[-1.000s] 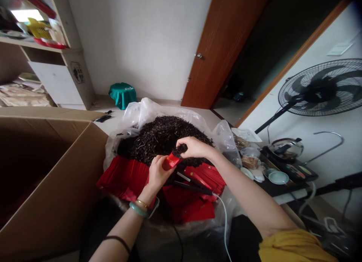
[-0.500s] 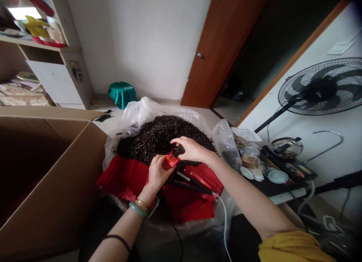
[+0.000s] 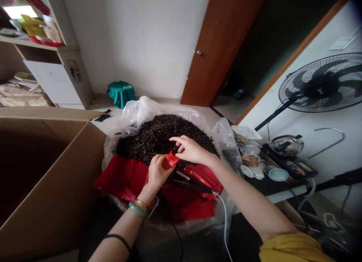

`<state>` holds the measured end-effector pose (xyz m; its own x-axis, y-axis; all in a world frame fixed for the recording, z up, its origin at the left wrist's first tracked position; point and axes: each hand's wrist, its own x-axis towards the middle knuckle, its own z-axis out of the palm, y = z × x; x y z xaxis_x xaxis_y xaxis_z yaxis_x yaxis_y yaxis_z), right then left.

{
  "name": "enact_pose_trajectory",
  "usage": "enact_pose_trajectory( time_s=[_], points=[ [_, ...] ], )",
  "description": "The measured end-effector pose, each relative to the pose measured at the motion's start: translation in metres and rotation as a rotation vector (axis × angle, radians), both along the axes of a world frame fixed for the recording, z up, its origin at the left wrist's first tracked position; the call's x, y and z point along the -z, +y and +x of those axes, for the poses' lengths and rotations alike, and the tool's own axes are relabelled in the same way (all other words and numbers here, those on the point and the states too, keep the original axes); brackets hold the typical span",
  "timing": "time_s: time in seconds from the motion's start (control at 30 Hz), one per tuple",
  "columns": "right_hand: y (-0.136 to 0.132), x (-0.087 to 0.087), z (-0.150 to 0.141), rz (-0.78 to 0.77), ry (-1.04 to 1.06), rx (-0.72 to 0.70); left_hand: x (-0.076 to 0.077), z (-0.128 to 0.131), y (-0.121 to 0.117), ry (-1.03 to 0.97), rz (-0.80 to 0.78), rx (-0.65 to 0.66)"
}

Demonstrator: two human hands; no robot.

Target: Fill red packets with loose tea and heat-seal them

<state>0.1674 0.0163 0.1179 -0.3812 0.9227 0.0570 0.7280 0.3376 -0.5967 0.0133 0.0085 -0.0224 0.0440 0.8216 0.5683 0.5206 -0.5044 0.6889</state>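
My left hand [image 3: 159,170] grips a small red packet [image 3: 171,160] with gold marks, its upper end tilted toward my right hand. My right hand [image 3: 189,148] is at the packet's mouth, index finger stretched out and fingers apart, with nothing plainly held. Behind both hands rises a heap of dark dried tea leaves [image 3: 166,130] in a clear plastic bag [image 3: 144,105]. A thick row of red packets [image 3: 121,177] stands left of my left hand. More red packets [image 3: 192,207] lie at the front right, beneath a black tool with a white cord [image 3: 195,187], perhaps a heat sealer.
A large open cardboard box [image 3: 56,179] stands close on the left. To the right, a side table holds a glass kettle [image 3: 285,145], a small bowl [image 3: 278,174] and jars, with a black fan [image 3: 319,86] behind. A teal-covered stool [image 3: 121,94] stands by the wall.
The dark leaves that showed between my right fingers no longer show there; those fingers have loosened at the packet's mouth. My left hand keeps the packet in nearly the same place.
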Motion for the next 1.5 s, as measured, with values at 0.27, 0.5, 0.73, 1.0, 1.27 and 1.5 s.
enact_pose_trajectory(
  time_s=[0.27,0.5,0.73,1.0,1.27,1.5],
  points=[
    [-0.003,-0.005,-0.002,0.059,-0.080,-0.050,-0.001,0.001,-0.001,0.005,-0.012,-0.006],
    [-0.005,-0.002,-0.005,0.043,-0.095,-0.007,0.000,0.003,-0.002,0.032,-0.019,0.007],
    [-0.006,0.006,-0.003,0.027,-0.021,-0.023,0.001,0.005,-0.002,0.045,-0.029,0.015],
    [0.002,0.033,0.019,0.214,0.146,0.201,-0.001,0.004,-0.004,0.023,-0.001,0.019],
    [-0.016,0.076,0.035,0.205,0.270,0.193,-0.001,0.006,-0.008,0.027,0.034,0.042],
    [-0.037,0.090,0.029,0.123,0.479,0.279,0.003,0.010,-0.013,0.054,0.037,0.097]
  ],
)
